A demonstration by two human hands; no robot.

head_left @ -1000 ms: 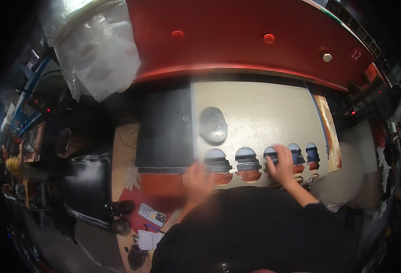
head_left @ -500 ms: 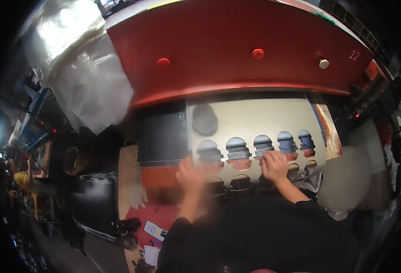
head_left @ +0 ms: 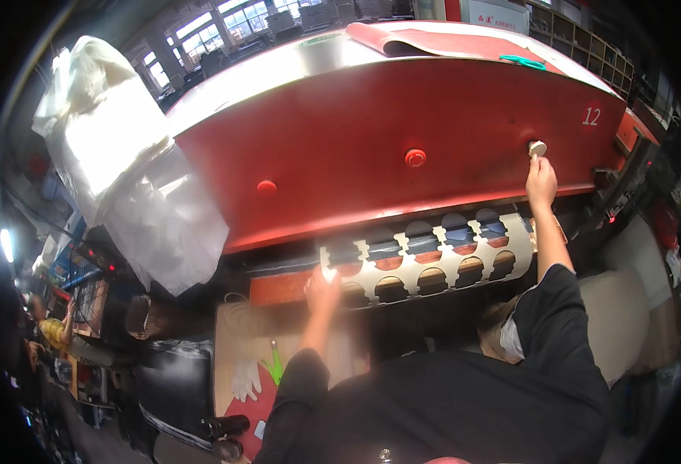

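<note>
A cream sheet (head_left: 520, 246) with rows of rounded, notched holes lies in front of the red machine panel (head_left: 332, 131); its far part is hidden under the panel. My left hand (head_left: 323, 292) is at the sheet's left end, thumb and fingers closed on its edge, somewhat blurred. My right hand (head_left: 542, 184) is raised to the panel's right side, its fingertips closed on a pale round knob (head_left: 537, 148). Reddish and dark surfaces show through the holes.
Two red buttons, one at the left (head_left: 267, 186) and one nearer the middle (head_left: 415, 158), jut from the panel. Clear plastic wrapping (head_left: 162, 209) hangs at the left. A white glove (head_left: 246, 380) and a green-handled tool (head_left: 276, 363) lie low on the left.
My right hand has left the sheet and gone up to the knob. The sheet's far part has gone out of sight under the panel. The view has tilted upward.
</note>
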